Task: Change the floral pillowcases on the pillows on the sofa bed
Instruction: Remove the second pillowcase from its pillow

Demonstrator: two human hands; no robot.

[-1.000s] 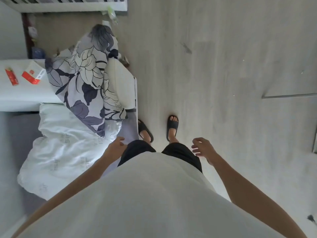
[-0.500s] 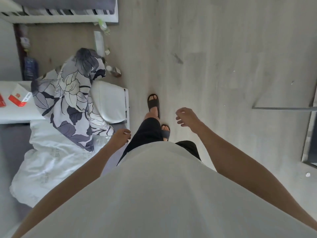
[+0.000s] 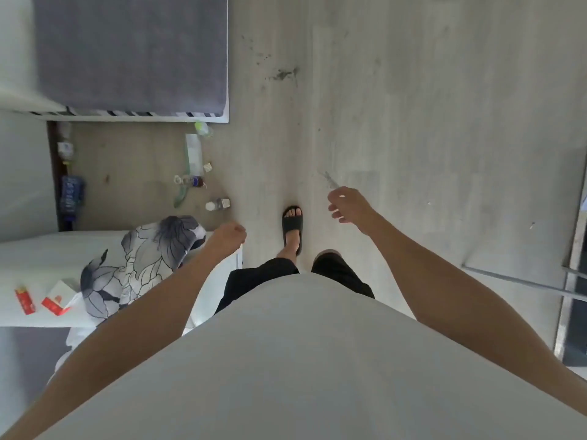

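Note:
A grey-and-white floral pillowcase (image 3: 143,262) lies crumpled on the white armrest (image 3: 41,258) at the left, and my left forearm hides part of it. Below it only a corner of a bare white pillow (image 3: 72,337) shows. My left hand (image 3: 228,238) hangs loosely curled just right of the floral fabric, apart from it, and holds nothing. Out over the floor to the right of my sandalled foot, my right hand (image 3: 347,207) is relaxed and holds nothing. A grey mattress (image 3: 130,52) on a white frame fills the upper left.
Bottles and small litter (image 3: 203,182) lie on the floor between the two pieces of furniture, including a small jar (image 3: 218,204). Two red-and-white boxes (image 3: 54,300) sit on the white armrest. A metal frame (image 3: 521,281) stands at the right edge. Pale wooden floor stretches ahead.
I have walked forward along the floor. The floral pillowcase and pillow have slid down and left in view, and the grey mattress has come into view. Both hands swung forward, holding nothing.

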